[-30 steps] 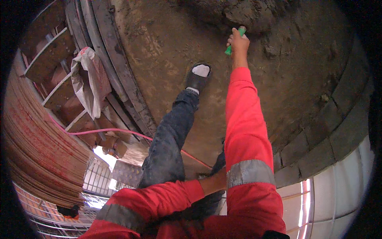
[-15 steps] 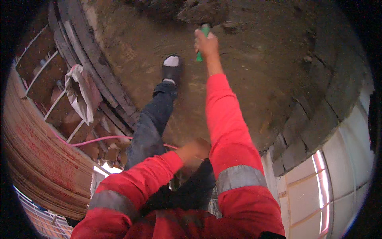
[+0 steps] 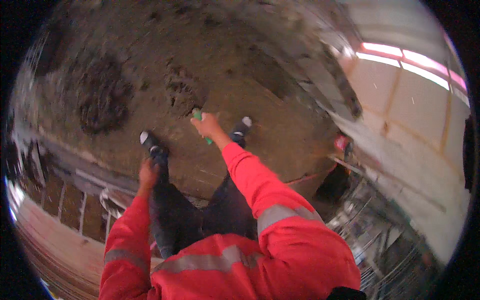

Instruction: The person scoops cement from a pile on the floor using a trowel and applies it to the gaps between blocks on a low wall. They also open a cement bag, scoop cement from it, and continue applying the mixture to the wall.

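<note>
My right hand [image 3: 207, 126] is closed around the green handle of a trowel [image 3: 197, 114]. The trowel's blade blends into the grey-brown mortar beyond it and cannot be made out. Just ahead of the handle lies a rough lump of wet mortar [image 3: 181, 90]. Smoother mortar [image 3: 280, 135] spreads to the right of that hand. Over by my left shin, my left hand [image 3: 148, 173] hangs low, its fingers smeared by motion. Nothing can be seen in it.
A larger dark mortar heap [image 3: 102, 95] sits at the far left. My shoes [image 3: 150, 141] stand on the mortar-covered surface. Metal bars [image 3: 82, 212] run below its left edge. A pale panelled wall [image 3: 400, 95] rises on the right, with a red object [image 3: 342, 142] near the edge.
The view has swung round, bringing the mortar heap and right wall into sight. My left hand has moved from in front of my body to beside my left shin. The right hand keeps the trowel.
</note>
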